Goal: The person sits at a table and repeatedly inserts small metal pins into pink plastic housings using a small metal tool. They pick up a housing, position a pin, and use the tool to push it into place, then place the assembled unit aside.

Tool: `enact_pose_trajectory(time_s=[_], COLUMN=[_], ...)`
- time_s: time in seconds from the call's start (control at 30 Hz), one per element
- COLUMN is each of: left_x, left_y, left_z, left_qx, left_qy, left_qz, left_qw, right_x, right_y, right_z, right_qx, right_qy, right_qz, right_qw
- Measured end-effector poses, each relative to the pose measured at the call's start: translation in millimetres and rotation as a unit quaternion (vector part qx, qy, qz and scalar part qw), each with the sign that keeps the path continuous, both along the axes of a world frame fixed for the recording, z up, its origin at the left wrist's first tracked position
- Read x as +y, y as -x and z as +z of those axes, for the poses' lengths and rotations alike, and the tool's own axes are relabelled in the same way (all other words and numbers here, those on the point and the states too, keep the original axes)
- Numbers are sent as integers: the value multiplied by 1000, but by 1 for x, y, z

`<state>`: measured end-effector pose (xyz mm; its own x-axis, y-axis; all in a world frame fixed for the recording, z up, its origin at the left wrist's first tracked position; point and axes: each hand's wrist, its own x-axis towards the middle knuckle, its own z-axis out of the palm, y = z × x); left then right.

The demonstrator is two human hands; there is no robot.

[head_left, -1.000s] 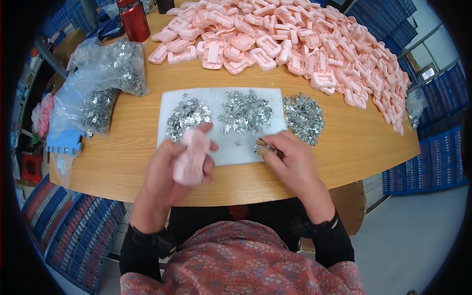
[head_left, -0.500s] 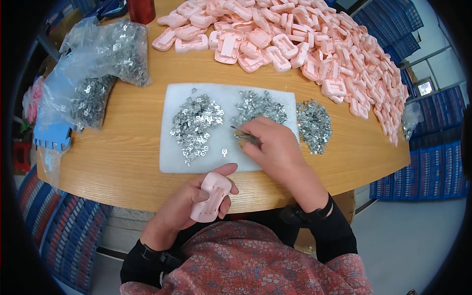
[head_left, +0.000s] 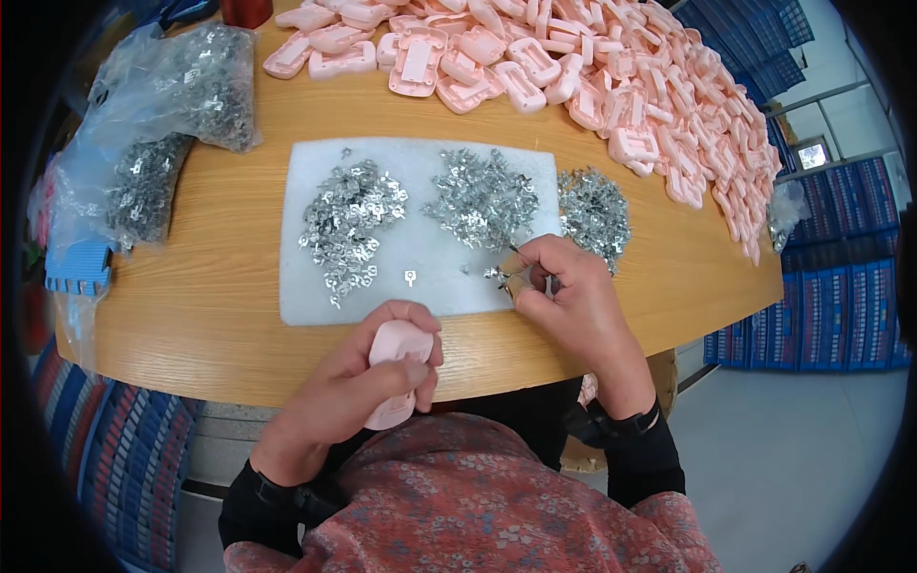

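My left hand [head_left: 358, 377] is closed around a pink plastic shell [head_left: 397, 346], its thumb lying across the recessed side. My right hand [head_left: 578, 296] pinches a few small silvery metal pieces [head_left: 498, 275] over the right front part of a white foam sheet [head_left: 420, 167]. A thin dark tip also pokes out by its index finger; its kind is unclear. On the sheet, one heap of metal tabs [head_left: 353, 224] lies at the left and another heap of metal pieces [head_left: 482, 199] at the right. A single square tab with a hole [head_left: 411, 277] rests between my hands.
A third heap of metal pieces [head_left: 594, 215] sits on the wooden table [head_left: 191, 315] right of the sheet. Many pink shells [head_left: 630, 105] are piled along the far and right side. Clear bags of metal parts [head_left: 215, 91] lie at the left. Blue racks [head_left: 850, 315] stand beyond the table.
My right hand has drawn back from the right heap toward the sheet's front right edge, metal pieces now showing at its fingertips. My left thumb has shifted across the pink shell. The view has moved slightly.
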<state>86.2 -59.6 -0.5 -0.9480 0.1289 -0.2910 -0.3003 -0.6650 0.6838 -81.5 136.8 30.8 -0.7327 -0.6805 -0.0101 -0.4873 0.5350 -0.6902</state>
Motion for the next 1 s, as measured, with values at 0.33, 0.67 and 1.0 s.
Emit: enact_pose_trajectory(time_s=[0.33, 0.67, 1.0], left_x=[23, 42, 62], left_y=[65, 95, 115], left_z=[40, 40, 41], left_qx=[132, 136, 146], left_qy=[672, 737, 784], left_qz=[40, 1, -59], left_qw=[728, 662, 600], right_x=[14, 30, 57], right_y=[-7, -3, 5], right_z=[0, -21, -27], right_qx=[-22, 87, 131], right_qy=[96, 144, 23], right_qz=[-26, -123, -128], right_qw=[995, 978, 983])
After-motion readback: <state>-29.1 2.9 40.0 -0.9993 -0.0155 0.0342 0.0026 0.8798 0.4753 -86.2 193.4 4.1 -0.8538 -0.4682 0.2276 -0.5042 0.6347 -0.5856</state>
